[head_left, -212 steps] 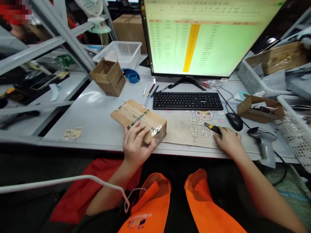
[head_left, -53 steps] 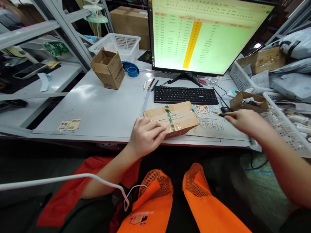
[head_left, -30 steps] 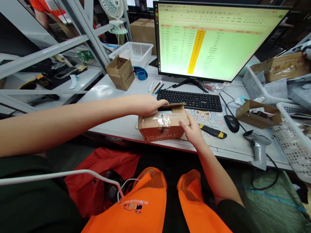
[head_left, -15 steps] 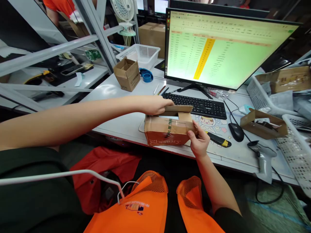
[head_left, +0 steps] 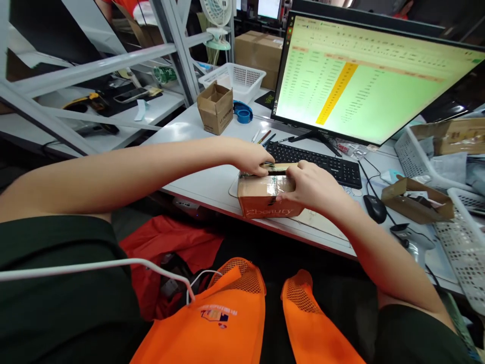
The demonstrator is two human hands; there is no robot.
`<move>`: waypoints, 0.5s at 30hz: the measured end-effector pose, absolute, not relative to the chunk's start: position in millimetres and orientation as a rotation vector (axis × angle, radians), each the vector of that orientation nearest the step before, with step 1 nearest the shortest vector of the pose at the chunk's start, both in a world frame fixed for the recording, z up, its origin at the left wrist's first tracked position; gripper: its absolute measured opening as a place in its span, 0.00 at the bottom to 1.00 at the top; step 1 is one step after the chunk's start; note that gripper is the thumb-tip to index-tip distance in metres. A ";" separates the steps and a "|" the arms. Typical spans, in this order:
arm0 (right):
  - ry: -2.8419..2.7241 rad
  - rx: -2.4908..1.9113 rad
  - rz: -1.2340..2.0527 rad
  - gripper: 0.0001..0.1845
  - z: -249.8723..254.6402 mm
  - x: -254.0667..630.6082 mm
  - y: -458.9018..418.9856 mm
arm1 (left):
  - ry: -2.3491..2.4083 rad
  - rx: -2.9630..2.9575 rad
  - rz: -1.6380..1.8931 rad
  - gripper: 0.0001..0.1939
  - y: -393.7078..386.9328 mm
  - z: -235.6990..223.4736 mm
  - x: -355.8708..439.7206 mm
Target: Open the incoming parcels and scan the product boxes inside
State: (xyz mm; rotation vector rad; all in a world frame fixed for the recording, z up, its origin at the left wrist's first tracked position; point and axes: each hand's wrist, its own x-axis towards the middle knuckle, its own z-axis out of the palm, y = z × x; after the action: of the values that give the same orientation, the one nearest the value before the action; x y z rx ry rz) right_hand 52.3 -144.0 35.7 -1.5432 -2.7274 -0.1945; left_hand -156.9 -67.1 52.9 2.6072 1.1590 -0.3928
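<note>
A brown cardboard box (head_left: 261, 191) with "beauty" printed on its front sits at the desk's front edge. Clear tape with dark print crosses its top. My left hand (head_left: 253, 156) reaches over from the left, fingers closed on the top flap at the back. On the right side, my right hand (head_left: 310, 183) grips the top right edge, thumb towards the front face. A narrow dark gap shows between the flaps, and the inside of the box is hidden. Just behind the hands lies a black keyboard (head_left: 322, 161).
A small open carton (head_left: 215, 108) and a blue tape roll (head_left: 243, 113) stand at the back left. The monitor (head_left: 352, 81) rises behind the keyboard. To the right are a mouse (head_left: 375, 208), an open box (head_left: 417, 201) and white baskets (head_left: 460, 247).
My right hand has moved from the box's right side onto its top edge. The raised back flap has come down, narrowing the opening. The view has shifted slightly.
</note>
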 end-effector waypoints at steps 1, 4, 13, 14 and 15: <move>-2.728 -1.513 -0.197 0.32 33.2 52.3 -146.1 | 1.142 2.617 -0.408 0.29 -68.4 55.2 -155.3; -2.753 -1.489 -0.220 0.27 25.2 60.9 -157.0 | 1.092 2.691 -0.438 0.27 -72.4 59.3 -144.6; -2.536 -1.288 -0.515 0.13 -9.6 76.3 -201.5 | 1.096 2.685 -0.227 0.22 -80.0 56.1 -135.7; -2.499 -1.273 -0.565 0.14 -14.7 76.0 -203.7 | 1.094 2.687 -0.205 0.22 -79.7 54.8 -137.2; -2.465 -1.264 -0.617 0.15 -19.5 75.6 -205.2 | 1.089 2.689 -0.194 0.22 -79.0 53.8 -138.5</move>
State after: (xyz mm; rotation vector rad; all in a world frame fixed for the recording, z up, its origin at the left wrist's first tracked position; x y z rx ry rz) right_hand 75.6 -205.2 -19.5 -1.2641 -2.4650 -0.6169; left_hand -138.5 -79.0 53.8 2.6886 1.0889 -0.1943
